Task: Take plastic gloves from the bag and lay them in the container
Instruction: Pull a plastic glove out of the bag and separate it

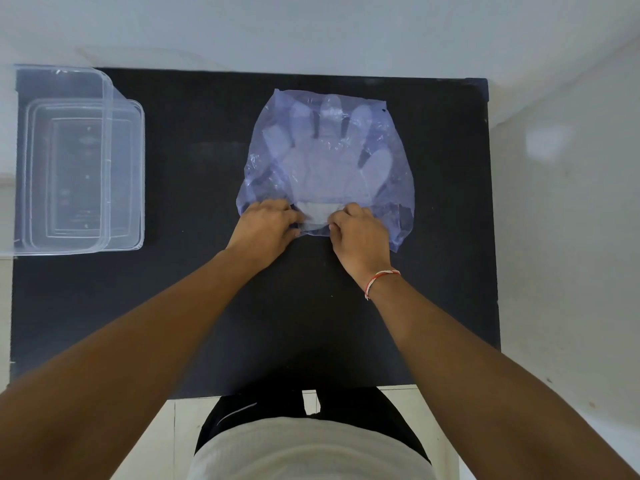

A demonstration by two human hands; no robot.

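Bluish thin plastic makes the bag (pixel 325 161), which lies flat on the black desk (pixel 194 188) just beyond the person's fingers. Through it the gloves (pixel 322 157) show as one flat stack, their finger ends pointing away from the person and the cuff toward the mouth of the bag. The left hand (pixel 265 225) and the right hand (pixel 358 233) both pinch the bag's near edge, one on each side of the white cuff between them, so both are equally near. I judge the stack must slide straight back toward the person. The clear container (pixel 79 168) stands well apart, far to the left of the left hand, so that hand suits the carrying.
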